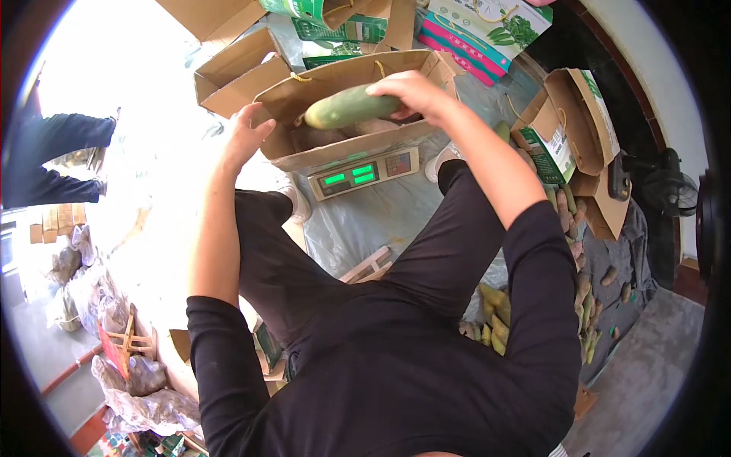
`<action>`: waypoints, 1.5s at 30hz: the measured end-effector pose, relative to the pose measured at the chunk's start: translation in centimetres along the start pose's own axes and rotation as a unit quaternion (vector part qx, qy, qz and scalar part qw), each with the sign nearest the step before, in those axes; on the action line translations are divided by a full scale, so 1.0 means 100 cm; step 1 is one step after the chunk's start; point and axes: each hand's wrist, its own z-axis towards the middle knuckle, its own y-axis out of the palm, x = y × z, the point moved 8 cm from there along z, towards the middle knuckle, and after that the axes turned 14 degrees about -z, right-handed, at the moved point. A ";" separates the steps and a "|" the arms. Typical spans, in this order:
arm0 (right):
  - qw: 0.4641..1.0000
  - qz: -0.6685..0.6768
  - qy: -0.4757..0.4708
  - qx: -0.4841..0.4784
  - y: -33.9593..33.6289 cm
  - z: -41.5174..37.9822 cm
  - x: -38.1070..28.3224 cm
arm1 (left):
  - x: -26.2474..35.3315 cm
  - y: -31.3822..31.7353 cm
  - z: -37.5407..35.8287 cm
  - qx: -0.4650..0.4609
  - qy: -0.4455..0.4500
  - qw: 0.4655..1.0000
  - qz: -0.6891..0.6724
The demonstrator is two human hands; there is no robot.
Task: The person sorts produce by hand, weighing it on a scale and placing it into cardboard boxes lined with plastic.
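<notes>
My right hand [415, 93] grips the stem-side end of a long green gourd [346, 107] with a yellowish tip. The gourd lies sideways over the mouth of an open cardboard box [354, 148], its pale tip pointing left. Brownish produce shows partly inside the box, below the gourd. At the box's left corner, my left hand [250, 133] has its fingers apart and nothing in them. Under the box sits a digital scale [364, 177] with lit green displays.
Open cartons [240, 72] stand behind the box, beside pink and white gift boxes [468, 38]. To the right are another open carton [567, 122], a black fan [670, 186] and piled root vegetables [582, 289]. Plastic bags [148, 404] lie at left; a person's legs [65, 156] show there.
</notes>
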 end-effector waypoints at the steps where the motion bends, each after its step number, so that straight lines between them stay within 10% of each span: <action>1: 0.998 -0.031 0.021 -0.041 0.014 0.007 0.003 | 0.001 0.000 -0.001 -0.003 -0.001 1.000 0.001; 10: 0.958 -0.195 -0.125 0.167 -0.033 0.021 0.012 | 0.004 -0.007 0.005 -0.024 0.039 0.998 -0.039; 21: 0.925 -0.210 -0.088 0.305 -0.109 -0.033 0.006 | 0.007 -0.013 0.004 0.007 0.006 1.000 -0.027; 40: 0.944 -0.151 -0.072 0.283 -0.142 0.002 0.070 | 0.000 -0.018 0.003 0.022 -0.011 1.000 0.013; 45: 0.915 -0.245 0.062 0.315 -0.154 0.007 0.104 | -0.018 -0.016 0.006 0.007 -0.085 0.996 -0.005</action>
